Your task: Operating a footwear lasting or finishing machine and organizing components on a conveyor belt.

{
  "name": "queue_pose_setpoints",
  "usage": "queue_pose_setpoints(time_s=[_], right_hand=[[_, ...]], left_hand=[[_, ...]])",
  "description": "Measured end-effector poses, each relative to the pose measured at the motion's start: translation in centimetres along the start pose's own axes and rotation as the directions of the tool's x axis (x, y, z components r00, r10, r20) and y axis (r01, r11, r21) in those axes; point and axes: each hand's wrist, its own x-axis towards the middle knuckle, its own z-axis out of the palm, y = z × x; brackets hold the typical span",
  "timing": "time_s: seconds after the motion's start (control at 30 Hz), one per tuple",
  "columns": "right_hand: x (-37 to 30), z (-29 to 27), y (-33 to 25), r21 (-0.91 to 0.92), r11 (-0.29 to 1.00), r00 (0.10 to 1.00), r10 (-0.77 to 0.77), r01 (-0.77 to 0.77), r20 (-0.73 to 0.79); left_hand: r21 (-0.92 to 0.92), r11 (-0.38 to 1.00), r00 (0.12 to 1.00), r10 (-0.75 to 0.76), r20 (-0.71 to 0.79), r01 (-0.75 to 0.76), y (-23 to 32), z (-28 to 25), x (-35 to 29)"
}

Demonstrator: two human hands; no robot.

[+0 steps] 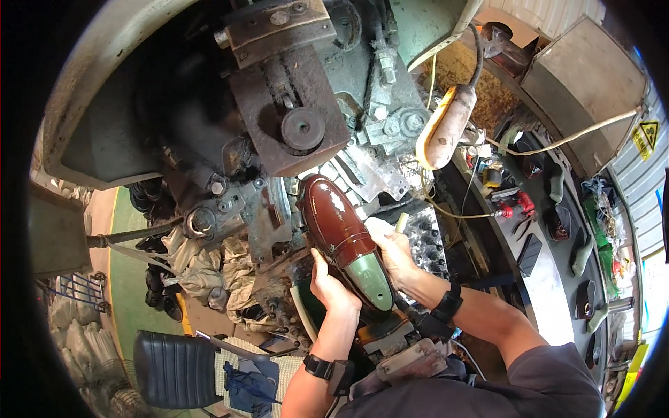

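A glossy brown shoe upper (334, 212) sits on a green shoe last (369, 279), held toe-up and tilted in front of the machine. My left hand (332, 284) presses against its left side near the heel, with the fingers partly hidden behind the shoe. On the opposite side, my right hand (391, 252) grips it where brown upper meets green last. Just beyond the toe hangs the machine's dark metal head block (289, 111) with a round knob (303, 128). Metal plates (366, 174) surround the toe; whether the toe touches them I cannot tell.
A work lamp (446, 125) hangs on a cable at the right. Beside it, a conveyor belt (557, 188) carries several shoe parts. A phone (529, 254) and a red tool (516, 205) lie near its edge. At the lower left stands a black chair (174, 368) near cloth bundles (198, 272).
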Motion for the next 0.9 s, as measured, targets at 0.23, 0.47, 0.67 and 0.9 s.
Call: queue_pose_setpoints(time_s=[0.23,0.47,0.67,0.9], right_hand=[[-0.3,0.1,-0.7,0.018,0.995,0.995,0.096,-0.096,0.034],[-0.1,0.8,-1.1,-0.067,0.997,0.999,0.029,-0.028,0.014],[-1.1,0.8,-1.2,-0.254,0.967,0.996,-0.023,0.0,-0.088],[-1.0,-0.7,-1.7,-0.083,0.994,0.998,0.068,-0.067,0.007]], left_hand=[[-0.044,0.999,1.0,0.006,0.03,-0.004,0.0,-0.7,0.7],[0.053,0.996,0.993,0.076,-0.092,-0.072,-0.2,-1.6,1.4],[0.175,0.971,0.966,0.193,-0.171,-0.163,-0.2,-1.7,-0.1],[0.087,0.984,0.946,0.172,-0.275,-0.154,-1.0,-0.1,-1.4]])
